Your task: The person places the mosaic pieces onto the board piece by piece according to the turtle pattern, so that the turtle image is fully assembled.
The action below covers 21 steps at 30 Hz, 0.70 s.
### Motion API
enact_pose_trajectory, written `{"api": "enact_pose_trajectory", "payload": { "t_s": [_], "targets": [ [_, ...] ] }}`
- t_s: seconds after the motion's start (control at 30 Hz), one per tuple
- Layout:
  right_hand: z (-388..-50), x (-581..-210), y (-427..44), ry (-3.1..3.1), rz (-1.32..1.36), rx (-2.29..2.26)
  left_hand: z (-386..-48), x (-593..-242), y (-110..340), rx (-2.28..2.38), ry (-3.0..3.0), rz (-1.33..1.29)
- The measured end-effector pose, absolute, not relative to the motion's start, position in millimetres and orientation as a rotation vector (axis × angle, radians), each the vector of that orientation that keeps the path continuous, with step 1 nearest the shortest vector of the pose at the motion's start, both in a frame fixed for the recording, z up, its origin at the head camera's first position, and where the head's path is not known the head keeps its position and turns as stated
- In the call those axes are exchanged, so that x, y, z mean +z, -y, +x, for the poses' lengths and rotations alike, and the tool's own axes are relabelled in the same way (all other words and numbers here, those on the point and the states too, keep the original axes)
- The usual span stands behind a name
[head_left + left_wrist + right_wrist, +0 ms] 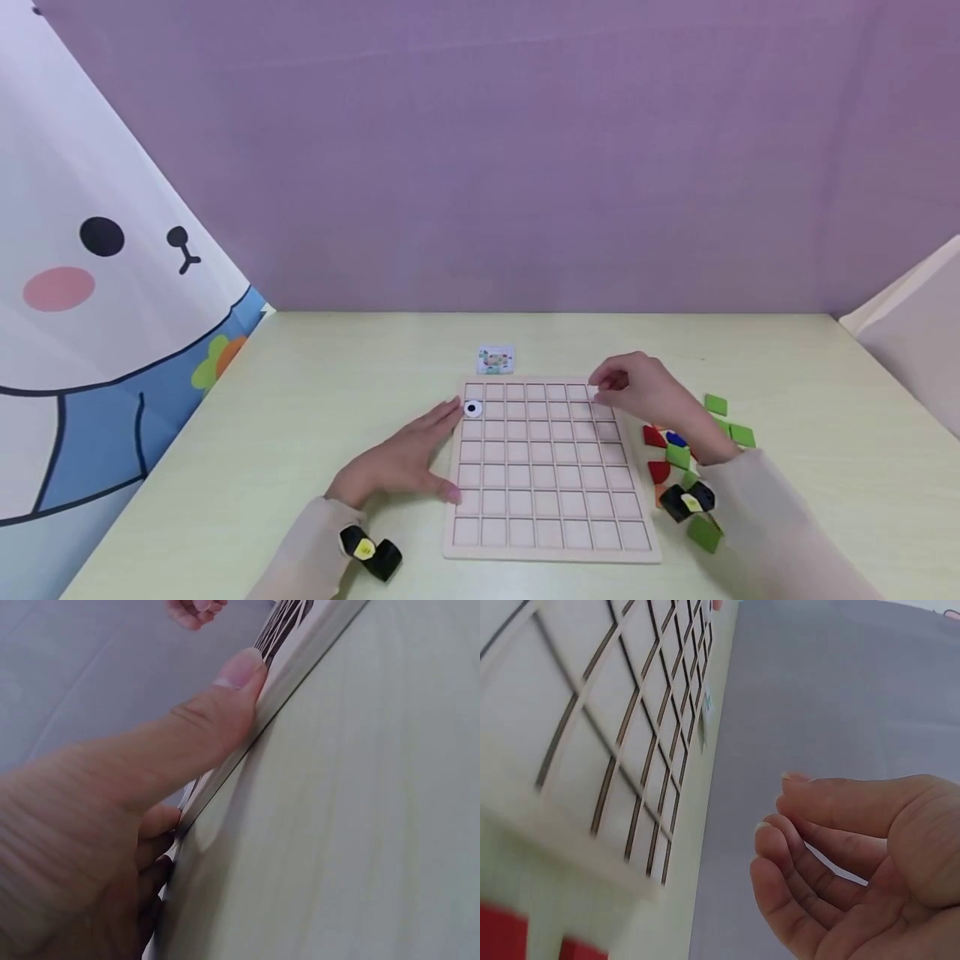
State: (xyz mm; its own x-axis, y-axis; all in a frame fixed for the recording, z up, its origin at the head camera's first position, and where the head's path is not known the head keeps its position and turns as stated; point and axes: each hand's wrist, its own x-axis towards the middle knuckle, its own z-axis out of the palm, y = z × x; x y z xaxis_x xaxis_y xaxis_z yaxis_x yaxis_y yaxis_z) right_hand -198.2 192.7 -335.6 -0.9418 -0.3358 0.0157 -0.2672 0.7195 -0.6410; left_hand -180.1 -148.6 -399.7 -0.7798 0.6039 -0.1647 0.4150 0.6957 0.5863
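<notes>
Grid board [555, 553] lies on the table [787, 375], an eye tile [472, 408] in its left column. Left hand [405, 454] spreads against its edge; right hand [637, 387], loosely curled, apparently holding nothing, hovers at the far-right corner, its forearm partly hiding coloured tiles [678, 456].

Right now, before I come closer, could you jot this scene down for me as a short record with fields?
Board: pale grid, flat on the table
On the board: one white disc with a black dot, left column, second row from the far edge
Left hand: touches the board's left edge
Right hand: over the far right corner, fingers curled, no piece visible in it
Loose pieces: green, red, blue and orange, right of the board
Card: beyond the board's far edge, picture too small to read
</notes>
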Motion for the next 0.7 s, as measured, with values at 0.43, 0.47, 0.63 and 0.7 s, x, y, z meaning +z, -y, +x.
{"api": "enact_pose_trajectory", "payload": {
  "t_s": [0.43,0.47,0.63,0.7],
  "targets": [
    [-187.7,-340.1,-232.4,-2.907,-0.351,-0.947,-180.3,-402.9,148.7,0.701,-2.609,0.811],
    [-186.9,-340.5,-235.7,-2.913,-0.344,-0.941,-180.4,-403.2,148.7,0.694,-2.610,0.810],
    [-181.5,-342.4,-251.2,-2.940,-0.325,-0.922,-181.3,-404.8,149.3,0.673,-2.617,0.804],
    [-179.5,-344.5,-256.8,-2.943,-0.320,-0.916,-181.6,-405.4,149.5,0.671,-2.614,0.804]
  ]
}}
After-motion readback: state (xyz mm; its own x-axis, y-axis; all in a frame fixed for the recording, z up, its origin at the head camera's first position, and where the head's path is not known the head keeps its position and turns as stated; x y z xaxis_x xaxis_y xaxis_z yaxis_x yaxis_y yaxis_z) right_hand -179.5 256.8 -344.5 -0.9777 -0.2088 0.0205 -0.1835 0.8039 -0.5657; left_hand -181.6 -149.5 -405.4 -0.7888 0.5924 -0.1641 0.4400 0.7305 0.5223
